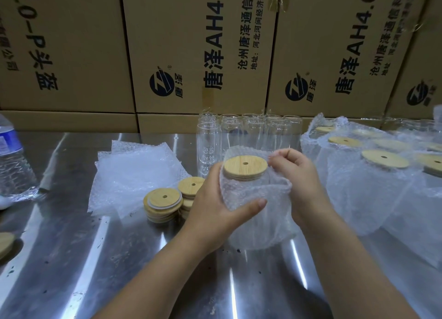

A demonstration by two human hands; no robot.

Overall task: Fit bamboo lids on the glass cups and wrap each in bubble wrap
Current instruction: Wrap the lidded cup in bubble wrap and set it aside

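The left forearm (153, 271) and right forearm (354, 271) are bare to the lower edge of view, the left hand (212, 206) and right hand (299, 182) likewise (fingernails short and plain)

Left grip (215, 200) around the wrapped cup (244, 189), right grip (296, 175) in a pinch on the bubble wrap (263, 230).

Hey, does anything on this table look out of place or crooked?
Minor only: the top lid of the left stack sits shifted off-centre, and a stray lid lies alone far left on the table.
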